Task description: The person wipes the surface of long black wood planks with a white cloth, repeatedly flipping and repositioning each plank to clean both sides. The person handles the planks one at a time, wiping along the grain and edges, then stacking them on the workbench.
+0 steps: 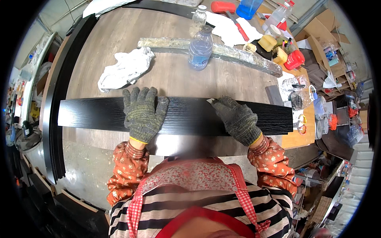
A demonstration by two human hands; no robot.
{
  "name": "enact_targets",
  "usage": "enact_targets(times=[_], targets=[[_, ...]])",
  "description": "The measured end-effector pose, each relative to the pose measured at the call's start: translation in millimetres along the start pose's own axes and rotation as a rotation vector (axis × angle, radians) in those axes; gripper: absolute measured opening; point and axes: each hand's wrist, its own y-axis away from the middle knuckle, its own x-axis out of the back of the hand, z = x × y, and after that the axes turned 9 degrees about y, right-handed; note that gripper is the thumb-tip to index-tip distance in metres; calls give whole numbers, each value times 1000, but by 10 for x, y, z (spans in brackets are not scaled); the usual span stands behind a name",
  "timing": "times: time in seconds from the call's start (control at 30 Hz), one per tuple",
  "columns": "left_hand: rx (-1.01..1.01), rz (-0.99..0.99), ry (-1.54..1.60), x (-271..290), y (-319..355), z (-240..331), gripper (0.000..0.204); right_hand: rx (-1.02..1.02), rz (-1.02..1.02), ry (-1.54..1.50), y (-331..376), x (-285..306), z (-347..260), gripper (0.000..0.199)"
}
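A long black wood-grain board (186, 115) lies crosswise along the near edge of the table. My left hand (144, 113), in a dark knitted work glove, rests flat on its left part with the fingers apart. On the right part, my right hand (237, 119), gloved alike, is closed with its fingers bent. A small pale tip pokes out at its thumb and forefinger; the rest is hidden in the glove, so its kind does not show. Behind my left hand lies a crumpled white cloth (126, 70).
A clear plastic bottle (201, 49) stands by a stained long bar (242, 59) across the table (99, 35). Black strips (59, 91) are stacked along the left. A red-handled hammer (237, 25), yellow sponges (267, 43) and a red container (294, 59) crowd the far right.
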Motion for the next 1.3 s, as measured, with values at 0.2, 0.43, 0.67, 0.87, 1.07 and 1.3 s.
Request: enact_targets(times=[0.2,0.43,0.67,0.87,1.07,1.3], targets=[[-22,34,13,-2,-14,-14,48,-117,-39,0,25,52,-152,50],[-67,80,46,-4,-4,-16,46,-162,54,90,108,-13,-241,47],[-96,136,40,-43,5,-43,45,-215,112,123,88,16,-366,47],[-19,42,52,-8,24,-34,50,-320,-54,68,50,98,-459,33],[-28,68,63,-29,40,-39,49,-248,-41,-5,-146,117,-568,34],[-11,27,99,50,27,-18,49,-212,-43,-56,-201,150,-610,35]])
